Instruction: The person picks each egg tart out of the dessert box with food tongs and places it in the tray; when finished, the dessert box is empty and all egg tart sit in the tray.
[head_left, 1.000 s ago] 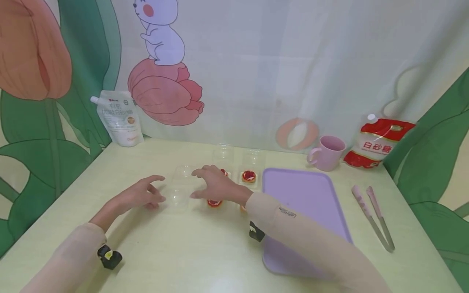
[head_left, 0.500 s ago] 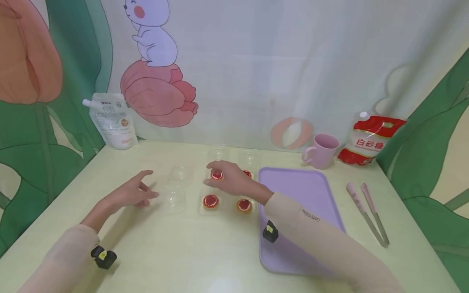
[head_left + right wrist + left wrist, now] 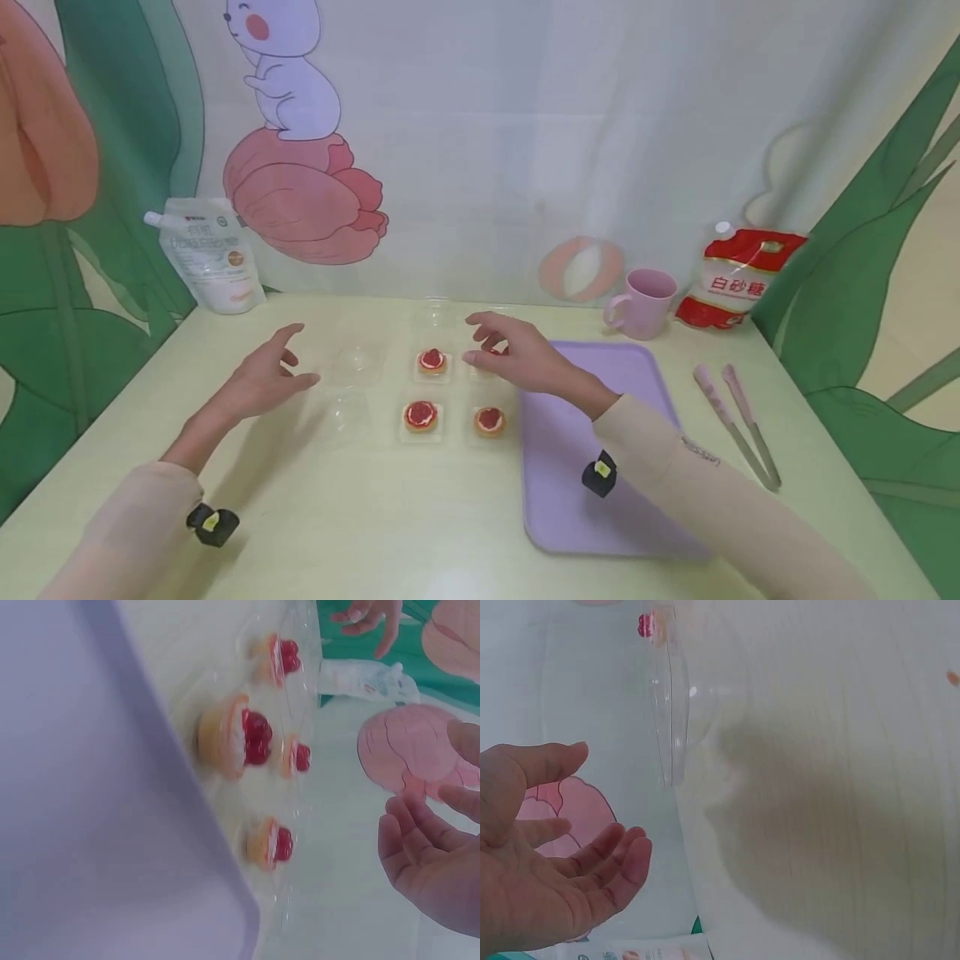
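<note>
Several small tarts with red topping sit in clear plastic boxes mid-table; one front tart (image 3: 421,416) and one back tart (image 3: 432,361) show plainly, and a front right tart (image 3: 490,421) lies near the tray. Over the back right tart (image 3: 271,844) hovers my right hand (image 3: 517,354), fingers loosely bent and holding nothing; it partly hides that tart in the head view. My left hand (image 3: 264,373) hangs in the air left of the clear lids (image 3: 358,360), fingers spread, nothing in its grasp. The boxes' lids are folded back.
A purple tray (image 3: 592,517) lies right of the tarts, under my right forearm. Pink-handled tongs (image 3: 738,425) rest farther right. Behind stand a pink mug (image 3: 648,302), a red and white sugar bag (image 3: 738,279) and a white spouted pouch (image 3: 210,258) at left.
My right hand has moved right, from beside the left lids across the back tarts, uncovering the left ones. The left hand stays raised near the lids, with its fingers spread. The head view has shifted slightly.
</note>
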### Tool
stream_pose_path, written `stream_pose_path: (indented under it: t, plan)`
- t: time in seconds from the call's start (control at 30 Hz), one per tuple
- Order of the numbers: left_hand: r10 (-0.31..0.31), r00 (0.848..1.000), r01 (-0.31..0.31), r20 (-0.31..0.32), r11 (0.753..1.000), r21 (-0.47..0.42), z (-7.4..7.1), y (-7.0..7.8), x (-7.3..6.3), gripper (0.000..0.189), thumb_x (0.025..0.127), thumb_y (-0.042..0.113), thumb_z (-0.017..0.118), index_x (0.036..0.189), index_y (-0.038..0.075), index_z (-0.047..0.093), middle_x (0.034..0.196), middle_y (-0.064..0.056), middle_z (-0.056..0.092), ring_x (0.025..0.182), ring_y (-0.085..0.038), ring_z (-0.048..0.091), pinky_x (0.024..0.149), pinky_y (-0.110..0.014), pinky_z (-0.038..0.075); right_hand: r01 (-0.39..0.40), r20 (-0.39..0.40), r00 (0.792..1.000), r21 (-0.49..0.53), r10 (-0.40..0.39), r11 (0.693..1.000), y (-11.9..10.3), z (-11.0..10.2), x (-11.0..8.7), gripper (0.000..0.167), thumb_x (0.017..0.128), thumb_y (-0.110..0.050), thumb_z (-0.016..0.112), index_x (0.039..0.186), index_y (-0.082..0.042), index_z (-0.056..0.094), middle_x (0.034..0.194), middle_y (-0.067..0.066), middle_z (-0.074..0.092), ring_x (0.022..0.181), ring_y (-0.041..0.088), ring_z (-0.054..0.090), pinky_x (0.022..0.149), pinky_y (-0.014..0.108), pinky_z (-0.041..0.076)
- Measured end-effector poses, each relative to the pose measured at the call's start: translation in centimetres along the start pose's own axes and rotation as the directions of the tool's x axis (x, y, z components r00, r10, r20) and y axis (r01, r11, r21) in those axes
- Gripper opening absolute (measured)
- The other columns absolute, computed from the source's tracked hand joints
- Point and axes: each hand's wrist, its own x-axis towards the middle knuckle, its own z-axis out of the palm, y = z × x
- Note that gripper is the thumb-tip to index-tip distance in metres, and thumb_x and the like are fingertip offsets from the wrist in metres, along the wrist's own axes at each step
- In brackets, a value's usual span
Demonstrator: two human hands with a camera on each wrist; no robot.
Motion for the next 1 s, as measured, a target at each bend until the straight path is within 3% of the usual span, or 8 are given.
stream_pose_path:
  t: [0.27,0.47,0.6,0.77,1.0]
  plan:
    - [0.105,0.984,-0.102,-0.141,0.994,0.025,1.2,2.1,0.6,0.079,0.093,0.018,0.067,0.155,0.0,0.021,0.123,-0.031,0.052,0.111,-0.045,0.056,0.09,-0.057,0.047,-0.019,-0.066,0.998,0.023,0.021,1.0,1.5,-2.1,-1.9,0.051,0.093,-0.022,0.069,0.14,-0.008,0.053,0.12,0.015,0.066,0.108,0.027,0.066,0.088,0.04,0.054]
    - [0.194,0.969,-0.19,-0.149,0.981,0.042,2.8,4.4,1.2,0.069,0.093,0.017,0.067,0.151,0.001,0.033,0.119,-0.024,0.054,0.11,-0.038,0.052,0.091,-0.053,0.046,-0.038,-0.092,0.995,0.011,0.039,0.999,2.8,-3.0,-3.1,0.052,0.093,-0.022,0.069,0.14,-0.007,0.052,0.12,0.017,0.066,0.109,0.029,0.066,0.09,0.043,0.054]
    - [0.264,0.958,-0.261,-0.11,0.964,0.046,4.4,5.6,1.6,0.07,0.09,0.018,0.072,0.15,0.005,0.038,0.118,-0.02,0.055,0.107,-0.034,0.052,0.089,-0.049,0.046,-0.055,-0.095,0.994,0.0,0.054,0.999,3.6,-3.7,-4.0,0.054,0.094,-0.022,0.069,0.142,-0.006,0.05,0.122,0.018,0.066,0.11,0.031,0.065,0.091,0.045,0.054]
    - [0.343,0.939,-0.343,0.023,0.939,0.0,6.2,6.5,1.7,0.079,0.084,0.025,0.081,0.15,0.012,0.041,0.132,-0.017,0.055,0.123,-0.036,0.053,0.098,-0.053,0.047,-0.104,-0.104,0.99,-0.033,0.1,0.994,4.8,-5.7,-5.7,0.058,0.093,-0.023,0.07,0.144,-0.008,0.048,0.126,0.019,0.064,0.114,0.033,0.064,0.094,0.048,0.054]
    - [0.388,0.909,-0.391,0.151,0.92,-0.011,7.9,7.5,1.7,0.088,0.074,0.03,0.089,0.149,0.013,0.045,0.132,-0.017,0.057,0.125,-0.036,0.052,0.103,-0.054,0.045,-0.17,-0.157,0.975,-0.056,0.159,0.984,6.8,-9.9,-8.4,0.06,0.095,-0.02,0.068,0.148,-0.008,0.043,0.13,0.022,0.06,0.118,0.037,0.062,0.098,0.055,0.051]
